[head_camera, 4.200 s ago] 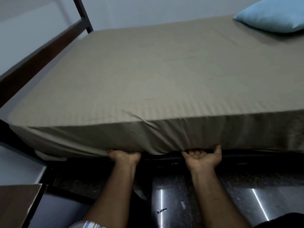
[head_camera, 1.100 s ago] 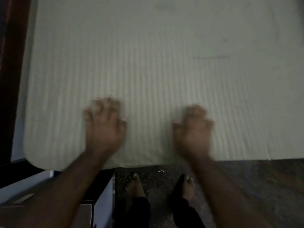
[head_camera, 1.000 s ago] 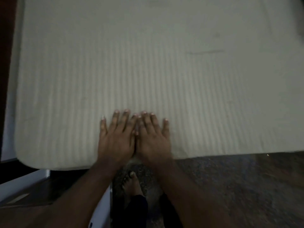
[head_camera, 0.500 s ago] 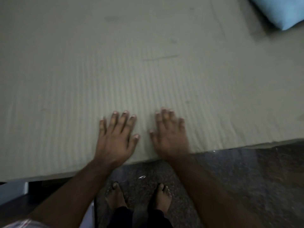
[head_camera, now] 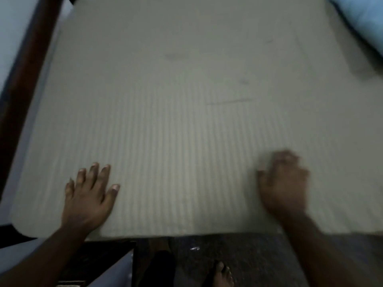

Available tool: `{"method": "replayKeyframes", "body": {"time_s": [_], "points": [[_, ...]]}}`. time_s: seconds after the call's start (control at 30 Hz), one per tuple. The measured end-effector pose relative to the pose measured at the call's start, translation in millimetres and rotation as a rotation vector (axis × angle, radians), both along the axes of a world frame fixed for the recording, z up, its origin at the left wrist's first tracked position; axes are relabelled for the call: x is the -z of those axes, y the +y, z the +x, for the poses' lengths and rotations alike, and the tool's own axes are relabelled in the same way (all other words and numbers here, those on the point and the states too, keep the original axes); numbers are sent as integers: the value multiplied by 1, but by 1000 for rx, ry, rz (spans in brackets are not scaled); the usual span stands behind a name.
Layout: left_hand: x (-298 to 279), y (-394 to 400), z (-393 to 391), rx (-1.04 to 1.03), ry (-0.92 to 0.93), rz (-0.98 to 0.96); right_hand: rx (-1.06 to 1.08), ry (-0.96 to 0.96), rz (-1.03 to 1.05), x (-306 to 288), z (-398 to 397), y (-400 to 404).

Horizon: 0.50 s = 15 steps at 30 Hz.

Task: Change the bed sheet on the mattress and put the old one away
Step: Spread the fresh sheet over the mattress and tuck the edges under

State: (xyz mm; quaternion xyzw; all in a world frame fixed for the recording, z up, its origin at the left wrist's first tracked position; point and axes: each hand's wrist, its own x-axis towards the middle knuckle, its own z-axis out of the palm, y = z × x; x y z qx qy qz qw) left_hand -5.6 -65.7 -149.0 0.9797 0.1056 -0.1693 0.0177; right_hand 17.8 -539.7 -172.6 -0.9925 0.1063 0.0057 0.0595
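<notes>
Beige striped bed sheet (head_camera: 186, 121) covers the mattress top — the left hand (head_camera: 88, 199) presses flat on it, fingers straight, while the blurred right hand (head_camera: 283, 187) rests near the edge, grip unclear.

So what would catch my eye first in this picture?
Two bare hands pressed on a pale striped bed sheet that fills the view: the left hand flat near the bed's front edge, the right hand blurred. A light blue pillow sits at the top right corner.
</notes>
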Motion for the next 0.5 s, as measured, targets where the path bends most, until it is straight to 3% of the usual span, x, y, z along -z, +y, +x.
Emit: {"method": "replayKeyframes", "body": {"time_s": [0.17, 0.27, 0.4, 0.5], "points": [[8, -15, 60, 200, -62, -35, -566, -54, 246, 7, 39, 254], [25, 11, 91, 250, -46, -20, -727, 18, 202, 23, 81, 310], [20, 119, 121, -16, -63, 87, -521, 51, 65, 48, 139, 237], [11, 166, 132, -251, -40, -124, -127, 69, -21, 40, 174, 131]]}}
